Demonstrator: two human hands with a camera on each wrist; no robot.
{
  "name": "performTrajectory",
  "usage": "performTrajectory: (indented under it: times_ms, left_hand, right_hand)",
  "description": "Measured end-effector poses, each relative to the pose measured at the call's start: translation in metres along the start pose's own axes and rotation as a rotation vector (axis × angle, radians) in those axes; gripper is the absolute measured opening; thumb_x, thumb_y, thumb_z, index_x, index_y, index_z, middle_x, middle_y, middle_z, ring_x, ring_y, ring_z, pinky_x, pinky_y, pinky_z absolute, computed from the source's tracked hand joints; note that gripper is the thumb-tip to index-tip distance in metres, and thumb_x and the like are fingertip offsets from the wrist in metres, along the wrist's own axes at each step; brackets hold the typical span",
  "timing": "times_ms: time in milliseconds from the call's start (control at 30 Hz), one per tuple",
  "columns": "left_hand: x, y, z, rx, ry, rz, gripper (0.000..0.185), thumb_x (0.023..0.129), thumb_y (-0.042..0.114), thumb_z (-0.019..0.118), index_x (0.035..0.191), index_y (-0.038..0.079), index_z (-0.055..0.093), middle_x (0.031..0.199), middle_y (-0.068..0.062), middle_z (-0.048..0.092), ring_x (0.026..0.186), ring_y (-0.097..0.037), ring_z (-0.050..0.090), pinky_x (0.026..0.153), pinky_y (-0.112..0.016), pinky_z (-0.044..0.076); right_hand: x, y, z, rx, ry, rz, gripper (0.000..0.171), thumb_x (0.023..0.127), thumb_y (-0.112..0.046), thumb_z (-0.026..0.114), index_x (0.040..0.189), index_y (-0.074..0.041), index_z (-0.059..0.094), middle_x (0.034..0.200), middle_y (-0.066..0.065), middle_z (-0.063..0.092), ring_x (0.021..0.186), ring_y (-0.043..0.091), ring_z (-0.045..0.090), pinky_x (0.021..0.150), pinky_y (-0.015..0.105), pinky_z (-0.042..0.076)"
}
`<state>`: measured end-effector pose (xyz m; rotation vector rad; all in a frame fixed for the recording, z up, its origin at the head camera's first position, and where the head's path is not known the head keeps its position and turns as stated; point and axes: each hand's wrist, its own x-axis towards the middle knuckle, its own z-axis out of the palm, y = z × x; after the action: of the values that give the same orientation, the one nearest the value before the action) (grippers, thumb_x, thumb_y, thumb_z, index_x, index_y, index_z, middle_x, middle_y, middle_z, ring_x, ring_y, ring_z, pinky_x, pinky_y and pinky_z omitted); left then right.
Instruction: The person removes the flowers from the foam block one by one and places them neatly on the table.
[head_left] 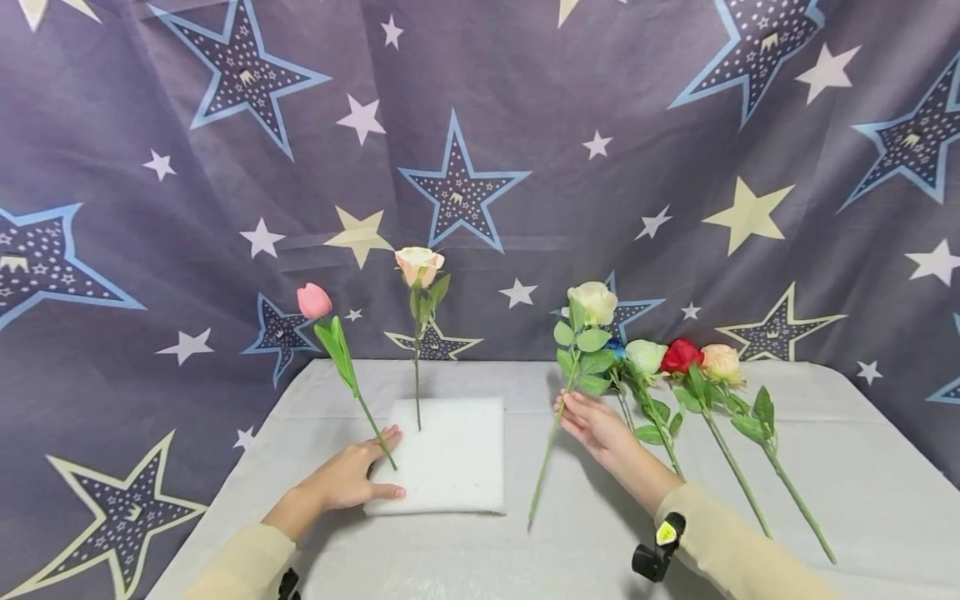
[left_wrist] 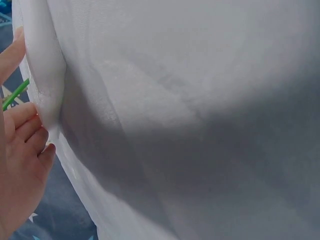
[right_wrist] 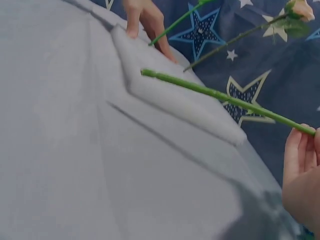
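A white foam block [head_left: 457, 458] lies on the table, with a pink tulip [head_left: 341, 362] and a pale peach rose [head_left: 418, 275] standing in it by their stems. The tulip leans left; the peach rose is nearly upright. My left hand [head_left: 341, 477] rests on the block's left edge, thumb and fingers spread on either side of the tulip stem. To the right of the block, my right hand [head_left: 600, 425] pinches a white rose [head_left: 591, 304] around mid-stem. Its green stem [right_wrist: 210, 92] points down and its lower end hangs free above the table, as the right wrist view shows.
Right of my right hand lie several more flowers: a blue one [head_left: 617, 347] partly hidden by leaves, a pale green rose [head_left: 645, 357], a red rose [head_left: 682, 356] and a peach rose [head_left: 722, 364]. A star-patterned curtain [head_left: 525, 100] hangs behind the cloth-covered table [head_left: 885, 467].
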<state>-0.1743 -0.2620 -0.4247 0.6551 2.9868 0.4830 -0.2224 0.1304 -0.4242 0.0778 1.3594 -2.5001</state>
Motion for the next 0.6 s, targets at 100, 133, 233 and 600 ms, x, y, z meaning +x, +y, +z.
performTrajectory:
  times_ms: [100, 133, 233, 600]
  left_hand:
    - [0.000, 0.000, 0.000, 0.001, 0.001, -0.001, 0.094, 0.076, 0.056, 0.071, 0.142, -0.004, 0.042, 0.150, -0.021, 0.040, 0.137, -0.041, 0.041, 0.115, -0.055, 0.033]
    - [-0.001, 0.000, 0.000, 0.001, 0.002, -0.002, 0.094, 0.076, 0.056, 0.071, 0.142, -0.004, 0.042, 0.150, -0.021, 0.040, 0.137, -0.041, 0.041, 0.115, -0.055, 0.033]
    - [-0.002, 0.001, -0.001, -0.003, 0.003, 0.001, 0.093, 0.076, 0.055, 0.071, 0.141, -0.004, 0.043, 0.150, -0.021, 0.040, 0.137, -0.042, 0.041, 0.115, -0.055, 0.033]
    - [-0.002, 0.002, -0.002, -0.010, 0.004, 0.014, 0.091, 0.077, 0.054, 0.071, 0.141, -0.004, 0.043, 0.150, -0.020, 0.041, 0.137, -0.041, 0.042, 0.114, -0.054, 0.034]
  right_hand:
    - [-0.003, 0.001, -0.012, -0.048, -0.021, 0.039, 0.013, 0.097, -0.004, 0.052, 0.100, -0.012, 0.062, 0.086, -0.008, 0.071, 0.087, 0.004, 0.068, 0.084, 0.017, 0.058]
    - [-0.005, 0.001, -0.016, -0.062, -0.029, 0.052, 0.013, 0.097, -0.005, 0.052, 0.103, -0.011, 0.062, 0.086, -0.008, 0.071, 0.088, 0.004, 0.068, 0.084, 0.017, 0.057]
    - [-0.008, 0.000, -0.026, -0.109, -0.045, 0.075, 0.014, 0.097, -0.007, 0.052, 0.108, -0.010, 0.060, 0.087, -0.009, 0.070, 0.090, 0.003, 0.067, 0.085, 0.017, 0.057]
    - [-0.015, -0.015, -0.042, -0.285, -0.012, 0.059, 0.028, 0.095, -0.007, 0.057, 0.121, 0.003, 0.058, 0.087, -0.007, 0.073, 0.083, 0.004, 0.069, 0.082, 0.018, 0.059]
